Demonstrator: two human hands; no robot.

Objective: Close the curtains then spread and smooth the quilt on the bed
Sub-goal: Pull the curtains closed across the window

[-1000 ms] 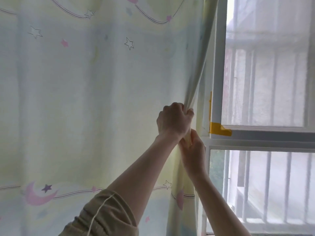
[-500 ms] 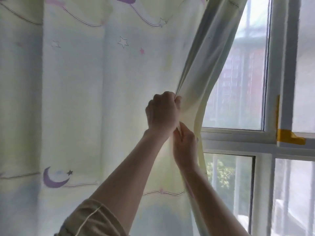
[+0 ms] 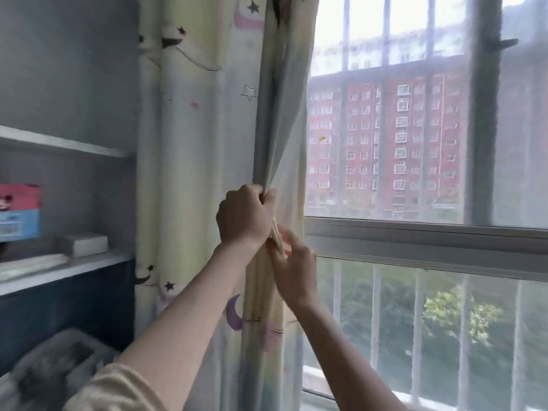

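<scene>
A pale yellow and blue curtain (image 3: 192, 143) with stars and moons hangs bunched in folds at the left side of the window (image 3: 415, 235). My left hand (image 3: 243, 215) is fisted around the curtain's right edge at about sill height. Just below it, my right hand (image 3: 293, 262) pinches the same edge between thumb and fingers. Most of the window glass to the right is uncovered. No bed or quilt is in view.
A grey wall with white shelves (image 3: 59, 271) stands left of the curtain, holding a pink and blue box (image 3: 19, 212) and a small white box (image 3: 86, 243). A blurred grey object (image 3: 53, 372) lies at the bottom left. Bars and a red building show outside.
The curtain, spread wide a second ago, is now gathered into folds at the left. Both hands moved left with its edge, and much more window is exposed.
</scene>
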